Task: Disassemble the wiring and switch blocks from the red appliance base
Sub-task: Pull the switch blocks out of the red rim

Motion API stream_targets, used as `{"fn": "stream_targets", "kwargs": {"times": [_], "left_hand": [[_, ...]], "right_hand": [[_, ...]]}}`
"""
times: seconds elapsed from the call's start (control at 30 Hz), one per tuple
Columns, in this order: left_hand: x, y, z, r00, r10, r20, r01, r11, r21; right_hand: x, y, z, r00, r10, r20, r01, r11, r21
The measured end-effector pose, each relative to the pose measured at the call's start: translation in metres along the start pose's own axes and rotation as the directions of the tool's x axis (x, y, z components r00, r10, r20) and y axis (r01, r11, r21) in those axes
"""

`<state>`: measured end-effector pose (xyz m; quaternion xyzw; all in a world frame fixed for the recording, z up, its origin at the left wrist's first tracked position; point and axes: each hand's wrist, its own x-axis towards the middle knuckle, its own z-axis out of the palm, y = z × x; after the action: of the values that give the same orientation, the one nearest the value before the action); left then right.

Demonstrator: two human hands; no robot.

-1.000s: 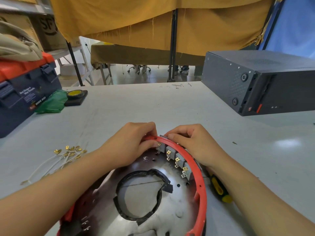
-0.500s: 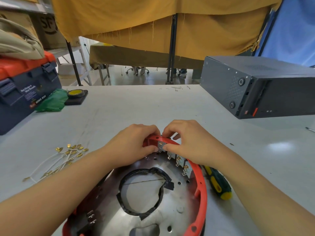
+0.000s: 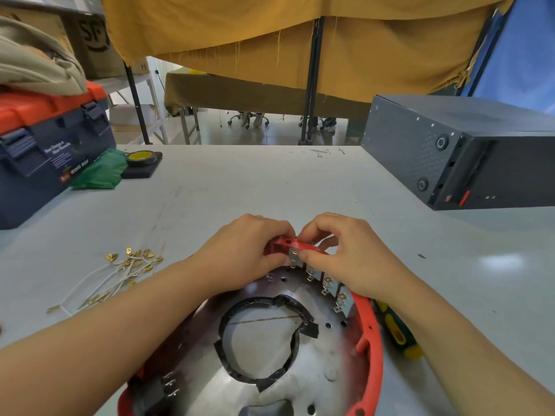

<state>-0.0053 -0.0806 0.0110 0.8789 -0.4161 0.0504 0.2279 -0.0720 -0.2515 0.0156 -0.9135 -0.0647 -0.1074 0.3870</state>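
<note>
Since a second ago both hands have closed in on the far rim of the round red plastic appliance base point(image 3: 371, 331) on the surface, the right hand point(image 3: 339, 250) now pinching the end grey switch block point(image 3: 293, 257) while the left hand point(image 3: 246, 250) grips the rim, likely working it loose.

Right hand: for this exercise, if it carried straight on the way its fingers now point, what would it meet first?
The right hand points leftward, fingers curled on the end switch block at the red rim. Just past it lies the left hand, probably first; depth is unclear.
</note>
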Motion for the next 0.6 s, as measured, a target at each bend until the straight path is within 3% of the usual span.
{"fn": "stream_targets", "kwargs": {"times": [0.3, 0.6], "left_hand": [[0.0008, -0.0013, 0.0026, 1.0, 0.005, 0.012, -0.005, 0.998, 0.06], [-0.0007, 0.0008, 0.0039, 1.0, 0.007, 0.031, -0.011, 0.991, 0.13]], "right_hand": [[-0.0024, 0.0006, -0.0007, 0.999, 0.033, -0.016, -0.031, 0.994, 0.102], [-0.0035, 0.0009, 0.001, 0.998, 0.044, -0.05, -0.04, 0.995, 0.092]]}}
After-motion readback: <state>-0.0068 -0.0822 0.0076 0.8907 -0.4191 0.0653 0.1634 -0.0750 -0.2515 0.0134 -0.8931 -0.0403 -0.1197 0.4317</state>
